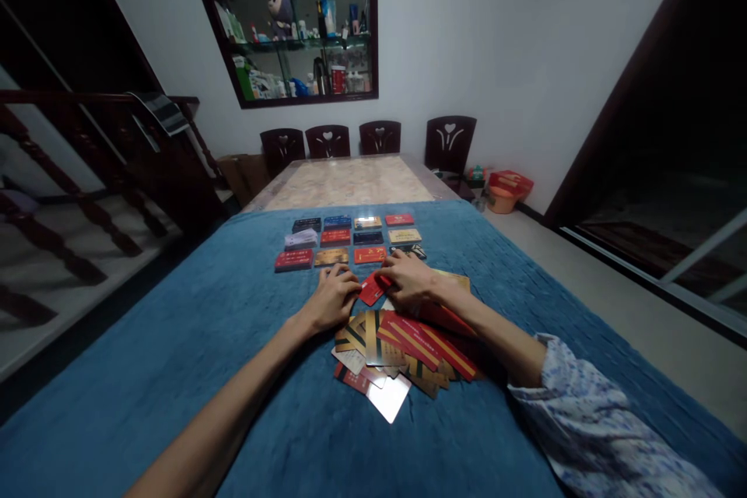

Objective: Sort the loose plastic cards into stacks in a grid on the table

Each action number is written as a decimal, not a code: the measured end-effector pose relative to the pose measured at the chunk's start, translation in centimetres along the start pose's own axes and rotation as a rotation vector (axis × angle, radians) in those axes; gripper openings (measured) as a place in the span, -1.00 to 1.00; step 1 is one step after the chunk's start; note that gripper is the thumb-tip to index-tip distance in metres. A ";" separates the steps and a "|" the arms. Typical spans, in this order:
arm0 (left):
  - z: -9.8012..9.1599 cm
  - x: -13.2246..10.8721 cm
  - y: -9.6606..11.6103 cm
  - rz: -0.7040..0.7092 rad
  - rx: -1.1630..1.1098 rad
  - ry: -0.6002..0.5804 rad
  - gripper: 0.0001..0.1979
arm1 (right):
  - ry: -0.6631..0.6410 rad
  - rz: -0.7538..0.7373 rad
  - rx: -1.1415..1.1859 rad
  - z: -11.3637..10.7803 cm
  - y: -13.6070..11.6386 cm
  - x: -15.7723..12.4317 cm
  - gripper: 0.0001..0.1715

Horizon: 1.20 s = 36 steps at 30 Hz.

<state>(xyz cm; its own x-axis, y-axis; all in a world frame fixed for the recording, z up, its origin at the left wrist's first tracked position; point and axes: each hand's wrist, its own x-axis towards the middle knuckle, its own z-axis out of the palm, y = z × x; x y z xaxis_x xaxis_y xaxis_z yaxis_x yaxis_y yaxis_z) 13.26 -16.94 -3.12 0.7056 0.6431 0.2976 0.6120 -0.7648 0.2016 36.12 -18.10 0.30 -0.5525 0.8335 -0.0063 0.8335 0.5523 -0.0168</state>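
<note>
My right hand (407,278) is closed on a small red card (372,289), just in front of the rows of card stacks. Beside the card's left edge is my left hand (335,297), its fingers curled; whether it grips anything is too small to tell. Nearer to me lies a loose, overlapping pile of gold, red and white cards (385,338), partly under my right forearm. A shiny white card (390,398) sticks out at its near edge. Beyond my hands, stacks stand in three rows, among them a red stack (294,259) and an orange-red one (369,254).
A blue cloth (233,342) covers the near part of the long table (355,180). Dark chairs (450,142) stand at its far end. An orange bucket (502,198) is on the floor at the right, and a wooden railing (58,171) runs along the left.
</note>
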 end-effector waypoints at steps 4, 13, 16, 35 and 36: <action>-0.4 0.1 0.6 0.002 0.005 0.011 -0.82 | 0.006 0.000 -0.005 0.8 0.4 0.5 -0.55; -0.6 0.5 1.7 -0.070 0.011 -0.011 -0.74 | 0.056 -0.062 -0.081 1.0 0.8 0.5 -0.65; -0.6 0.5 1.8 -0.096 0.022 0.000 -0.78 | 0.099 -0.089 -0.086 0.8 1.1 0.4 -0.69; 0.1 0.6 -0.6 -0.164 -0.154 0.226 -0.66 | 0.368 -0.084 0.042 1.7 1.7 1.2 -0.74; 0.1 0.7 -0.5 -0.161 -0.156 0.220 -0.68 | 0.367 -0.081 0.047 1.7 1.6 1.1 -0.75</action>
<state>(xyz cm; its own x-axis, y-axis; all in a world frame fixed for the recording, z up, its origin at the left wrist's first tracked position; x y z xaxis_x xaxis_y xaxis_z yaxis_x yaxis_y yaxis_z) 13.44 -16.10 -3.10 0.4998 0.7450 0.4418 0.6353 -0.6620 0.3977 36.83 -16.27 -1.42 -0.5689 0.7418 0.3552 0.7811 0.6225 -0.0487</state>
